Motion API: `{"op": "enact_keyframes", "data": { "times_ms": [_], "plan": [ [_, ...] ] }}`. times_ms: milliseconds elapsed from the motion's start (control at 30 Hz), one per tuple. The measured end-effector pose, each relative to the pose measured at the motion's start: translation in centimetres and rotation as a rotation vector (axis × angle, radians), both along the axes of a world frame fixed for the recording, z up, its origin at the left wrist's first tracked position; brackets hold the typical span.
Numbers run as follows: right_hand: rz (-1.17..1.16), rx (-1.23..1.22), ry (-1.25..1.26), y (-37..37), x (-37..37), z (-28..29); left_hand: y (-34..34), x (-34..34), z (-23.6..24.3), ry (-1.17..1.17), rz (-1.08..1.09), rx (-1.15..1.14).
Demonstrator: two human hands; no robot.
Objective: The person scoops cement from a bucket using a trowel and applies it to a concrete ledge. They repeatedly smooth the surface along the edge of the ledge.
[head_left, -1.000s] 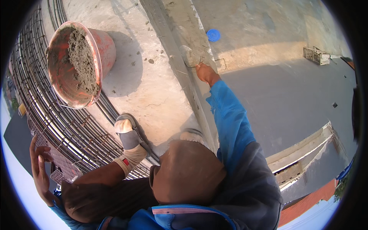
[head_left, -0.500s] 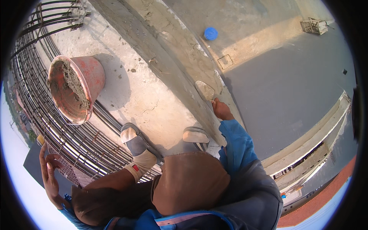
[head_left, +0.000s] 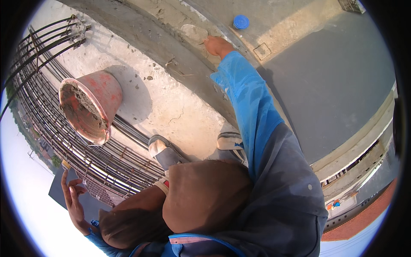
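Observation:
My right hand [head_left: 217,46] is closed on a trowel, whose flat blade [head_left: 193,32] lies against the mortar-covered top of a low wall [head_left: 171,47]. The blade is smeared in the same grey-brown as the surface; the handle is mostly hidden in my fist. At the lower left my left hand [head_left: 73,196] hangs in the air near my knee, fingers apart and holding nothing. A worn red bucket [head_left: 102,92] stands tilted in view on the left, with wet mortar [head_left: 85,103] in it.
Bundled steel rebar [head_left: 102,165] runs along the left edge, with bent bar ends [head_left: 55,40] farther off. My sandaled feet [head_left: 231,141] are on the pale concrete ledge [head_left: 171,113]. Beyond the wall lies a lower grey floor [head_left: 329,81] with a blue bucket [head_left: 241,22].
My right arm has stretched forward and to the left, carrying the trowel farther along the wall top. The view has shifted slightly. My left hand stays apart from everything.

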State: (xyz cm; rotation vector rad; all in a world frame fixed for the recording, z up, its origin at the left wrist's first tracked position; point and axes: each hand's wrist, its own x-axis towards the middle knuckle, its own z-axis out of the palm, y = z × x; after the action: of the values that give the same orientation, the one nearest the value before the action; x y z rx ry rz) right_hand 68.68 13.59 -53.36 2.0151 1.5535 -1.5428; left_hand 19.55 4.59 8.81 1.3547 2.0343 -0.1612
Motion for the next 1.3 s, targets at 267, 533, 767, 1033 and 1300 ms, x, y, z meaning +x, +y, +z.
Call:
{"op": "enact_keyframes", "data": {
  "times_ms": [267, 533, 767, 1033, 1300],
  "plan": [
    [0.121, -0.172, 0.082, -16.7, 6.3, 3.1, -0.2, -1.6, -0.1, -0.069, 0.097, -0.014],
    [0.089, -0.114, -0.035, -29.1, 11.8, 6.0, 0.5, -2.0, -0.9, -0.105, 0.073, 0.0],
    [0.101, -0.029, -0.045, -13.7, 6.5, 5.4, 2.4, -0.4, -1.4, -0.126, 0.003, 0.032],
    [0.04, 0.01, -0.138, -28.4, 8.3, 5.4, 1.6, -0.8, -1.0, -0.087, 0.019, -0.02],
    [0.051, 0.088, -0.122, -31.4, 11.0, 5.7, 1.0, -1.6, -0.7, -0.156, 0.072, 0.013]
  ]
}}
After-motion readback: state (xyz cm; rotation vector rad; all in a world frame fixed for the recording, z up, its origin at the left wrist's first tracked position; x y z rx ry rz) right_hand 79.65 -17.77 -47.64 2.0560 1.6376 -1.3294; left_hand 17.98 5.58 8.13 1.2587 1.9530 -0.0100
